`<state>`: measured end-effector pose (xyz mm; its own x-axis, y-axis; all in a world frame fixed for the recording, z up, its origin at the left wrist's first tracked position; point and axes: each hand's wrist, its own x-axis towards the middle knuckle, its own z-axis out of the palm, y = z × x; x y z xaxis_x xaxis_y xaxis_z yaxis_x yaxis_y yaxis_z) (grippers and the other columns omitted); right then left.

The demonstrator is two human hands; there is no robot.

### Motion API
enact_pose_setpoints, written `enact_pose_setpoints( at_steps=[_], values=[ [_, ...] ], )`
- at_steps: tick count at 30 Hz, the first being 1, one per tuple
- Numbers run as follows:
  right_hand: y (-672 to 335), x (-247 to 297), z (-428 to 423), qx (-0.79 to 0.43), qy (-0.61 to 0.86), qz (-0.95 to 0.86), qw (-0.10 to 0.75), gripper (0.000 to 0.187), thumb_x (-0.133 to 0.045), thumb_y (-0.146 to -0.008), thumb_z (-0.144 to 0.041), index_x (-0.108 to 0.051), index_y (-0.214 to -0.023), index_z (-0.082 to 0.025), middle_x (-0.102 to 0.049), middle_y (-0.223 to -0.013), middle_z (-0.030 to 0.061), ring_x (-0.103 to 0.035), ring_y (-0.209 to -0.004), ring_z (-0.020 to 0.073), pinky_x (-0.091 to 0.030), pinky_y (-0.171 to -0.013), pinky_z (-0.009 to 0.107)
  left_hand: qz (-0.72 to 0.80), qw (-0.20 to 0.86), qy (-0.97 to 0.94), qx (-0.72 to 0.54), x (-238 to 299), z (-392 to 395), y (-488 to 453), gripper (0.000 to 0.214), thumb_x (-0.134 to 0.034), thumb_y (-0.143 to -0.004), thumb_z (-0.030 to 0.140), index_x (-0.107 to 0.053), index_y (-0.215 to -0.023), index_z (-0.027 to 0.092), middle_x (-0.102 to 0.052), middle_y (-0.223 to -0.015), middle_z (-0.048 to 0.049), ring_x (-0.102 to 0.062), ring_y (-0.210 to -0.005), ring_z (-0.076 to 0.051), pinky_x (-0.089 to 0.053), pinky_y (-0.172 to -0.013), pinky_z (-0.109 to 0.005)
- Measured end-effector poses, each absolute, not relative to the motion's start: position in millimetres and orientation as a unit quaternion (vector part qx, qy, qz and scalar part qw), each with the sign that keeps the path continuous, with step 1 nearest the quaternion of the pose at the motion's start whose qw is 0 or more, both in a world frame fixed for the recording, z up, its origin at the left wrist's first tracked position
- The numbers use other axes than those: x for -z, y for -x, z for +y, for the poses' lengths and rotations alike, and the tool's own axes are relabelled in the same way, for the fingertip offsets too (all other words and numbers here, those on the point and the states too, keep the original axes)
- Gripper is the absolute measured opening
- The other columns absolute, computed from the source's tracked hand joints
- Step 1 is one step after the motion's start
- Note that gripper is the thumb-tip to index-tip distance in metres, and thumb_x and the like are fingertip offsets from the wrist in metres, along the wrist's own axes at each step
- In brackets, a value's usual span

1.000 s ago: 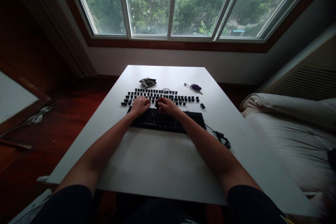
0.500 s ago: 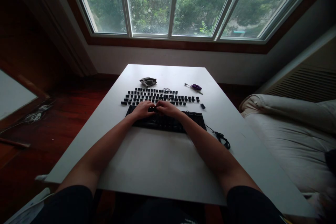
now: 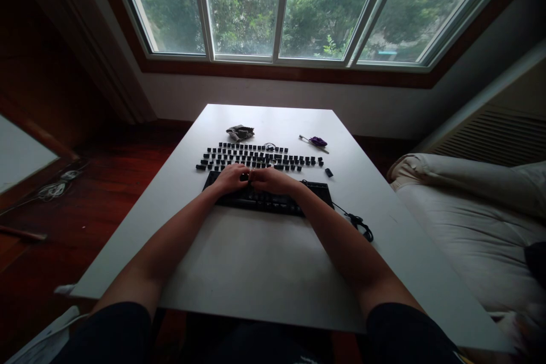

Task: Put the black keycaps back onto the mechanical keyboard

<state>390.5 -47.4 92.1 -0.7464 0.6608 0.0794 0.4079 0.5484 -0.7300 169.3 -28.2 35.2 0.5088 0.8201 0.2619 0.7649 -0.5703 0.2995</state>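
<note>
A black keyboard (image 3: 264, 201) lies on the white table, partly covered by my forearms and hands. Over its upper left part, my left hand (image 3: 232, 178) has its fingers curled, fingertips close to those of the other hand. My right hand (image 3: 273, 180) is bent inward from the right, its fingers drawn together. Whatever sits between the fingertips is too small and dark to make out. Just beyond the hands, loose black keycaps (image 3: 256, 156) stand in several rows. One separate keycap (image 3: 329, 172) lies to the right of the rows.
A crumpled grey cloth (image 3: 240, 132) lies behind the keycaps. Farther right are a thin brush-like stick (image 3: 303, 138) and a purple bundle (image 3: 318, 141). The keyboard's coiled cable (image 3: 362, 227) rests on the table (image 3: 256, 261). A pale sofa (image 3: 460, 222) stands at the right.
My right hand has turned slightly and shifted a little left and down, its fingers lower over the keyboard. My left hand stays nearly in place.
</note>
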Motion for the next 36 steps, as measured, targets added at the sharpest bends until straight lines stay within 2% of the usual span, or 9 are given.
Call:
enact_pose_setpoints(
  at_steps=[4, 10, 14, 18, 21, 25, 30, 36],
  values=[
    [-391.4, -92.2, -47.3, -0.332, 0.324, -0.866, 0.186, 0.011, -0.062, -0.084, -0.016, -0.07, -0.091, -0.018, -0.068, -0.07, -0.0023, -0.058, -0.065, 0.013, -0.04, -0.064, 0.023, 0.465, 0.079, -0.859, -0.198, -35.2, -28.4, -168.9, 0.02, -0.067, -0.085, 0.037, -0.074, -0.1, 0.025, -0.069, -0.099, -0.0063, -0.061, -0.096, -0.025, -0.048, -0.087, -0.037],
    [-396.3, -97.7, -48.9, -0.298, 0.232, -0.909, 0.177, 0.011, -0.064, -0.084, -0.017, -0.072, -0.092, -0.019, -0.07, -0.083, 0.0014, -0.059, -0.071, 0.0147, -0.04, -0.068, 0.025, 0.452, 0.08, -0.865, -0.202, -31.3, -26.8, -167.3, 0.025, -0.066, -0.086, 0.037, -0.074, -0.106, 0.025, -0.07, -0.102, -0.0059, -0.061, -0.099, -0.025, -0.047, -0.091, -0.038],
    [-392.3, -101.0, -54.1, -0.27, 0.212, -0.928, 0.149, 0.011, -0.062, -0.087, -0.018, -0.07, -0.093, -0.02, -0.069, -0.081, 0.0013, -0.057, -0.07, 0.0148, -0.038, -0.066, 0.025, 0.453, 0.08, -0.865, -0.202, -30.1, -26.6, -166.9, 0.026, -0.066, -0.084, 0.035, -0.073, -0.106, 0.024, -0.07, -0.103, -0.0063, -0.061, -0.098, -0.025, -0.047, -0.09, -0.038],
    [-391.8, -104.2, -57.3, -0.258, 0.249, -0.924, 0.132, 0.013, -0.063, -0.083, -0.013, -0.07, -0.093, -0.019, -0.069, -0.077, 0.001, -0.057, -0.068, 0.0143, -0.037, -0.064, 0.024, 0.457, 0.085, -0.863, -0.199, -31.5, -27.6, -167.2, 0.027, -0.066, -0.085, 0.038, -0.073, -0.106, 0.024, -0.07, -0.104, -0.0067, -0.061, -0.1, -0.025, -0.046, -0.091, -0.039],
    [-392.9, -105.0, -58.4, -0.279, 0.251, -0.916, 0.141, 0.014, -0.067, -0.082, -0.015, -0.071, -0.094, -0.02, -0.07, -0.078, 0.0008, -0.059, -0.067, 0.0142, -0.038, -0.063, 0.024, 0.452, 0.088, -0.865, -0.199, -32.5, -27.8, -167.3, 0.028, -0.066, -0.085, 0.04, -0.073, -0.107, 0.024, -0.07, -0.104, -0.0068, -0.061, -0.1, -0.026, -0.046, -0.091, -0.039],
    [-390.7, -104.4, -59.1, -0.305, 0.23, -0.912, 0.148, 0.013, -0.068, -0.088, -0.026, -0.072, -0.098, -0.02, -0.072, -0.082, 0.0015, -0.062, -0.07, 0.0147, -0.042, -0.066, 0.024, 0.455, 0.089, -0.864, -0.199, -31.9, -26.8, -166.9, 0.028, -0.069, -0.083, 0.039, -0.074, -0.106, 0.025, -0.07, -0.105, -0.0068, -0.061, -0.099, -0.026, -0.046, -0.09, -0.039],
    [-393.5, -99.5, -52.0, -0.35, 0.262, -0.884, 0.166, 0.014, -0.067, -0.09, -0.029, -0.075, -0.098, -0.02, -0.074, -0.08, 0.0004, -0.064, -0.07, 0.0145, -0.045, -0.069, 0.024, 0.455, 0.084, -0.863, -0.204, -30.1, -27.3, -167.1, 0.025, -0.065, -0.087, 0.039, -0.073, -0.106, 0.025, -0.07, -0.104, -0.0065, -0.061, -0.1, -0.026, -0.046, -0.091, -0.039],
    [-403.2, -82.5, -37.3, -0.552, 0.26, -0.774, 0.168, 0.031, -0.068, -0.09, -0.046, -0.07, -0.103, -0.018, -0.075, -0.083, 0.0023, -0.074, -0.078, 0.0181, -0.057, -0.073, 0.028, 0.449, 0.082, -0.865, -0.208, -29.6, -28.8, -165.8, 0.03, -0.065, -0.088, 0.047, -0.072, -0.108, 0.026, -0.069, -0.105, -0.0066, -0.06, -0.102, -0.026, -0.046, -0.091, -0.039]
  ],
)
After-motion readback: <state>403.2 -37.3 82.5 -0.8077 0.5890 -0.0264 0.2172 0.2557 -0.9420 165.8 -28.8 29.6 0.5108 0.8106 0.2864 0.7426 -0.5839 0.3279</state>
